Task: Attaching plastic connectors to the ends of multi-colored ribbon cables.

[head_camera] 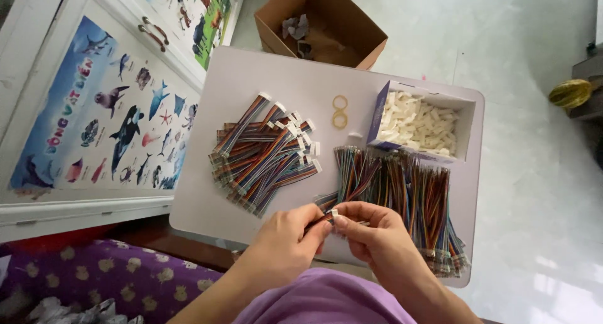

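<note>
Rainbow-coloured ribbon cable (321,218), one short piece, sits pinched between both hands over the near edge of the pale tray table (213,211). Left hand (286,242): fingers curled shut, thumb and forefinger clamped on the cable's left part. Right hand (374,233): fingers closed too, tips pressed on a small white connector (335,214) at the cable's end. Hands touch each other at the fingertips. How hard the grip is, cannot tell.

Counts: two piles of cable pieces on the table. Left pile (267,151), cables with white plugs fitted, fanned out at a slant; too many to count, dozens. Right pile (402,192), cables lying mostly upright in a row, just behind and beside the right hand; also dozens, exact number unreadable. One open white-and-blue box (379,113) at the table's far right, full of small white plastic housings (418,124), uncountable. Two yellow rubber bands (340,111), linked or touching, lie between the left pile and the box. One brown cardboard carton (352,22) on the floor beyond the table, a few grey bits inside. One sea-animal poster (94,110) on the white cupboard door at left. Purple patterned fabric (100,277) at lower left. One yellow-green striped fruit-like thing (570,93) at far right, well apart from the table.
</note>
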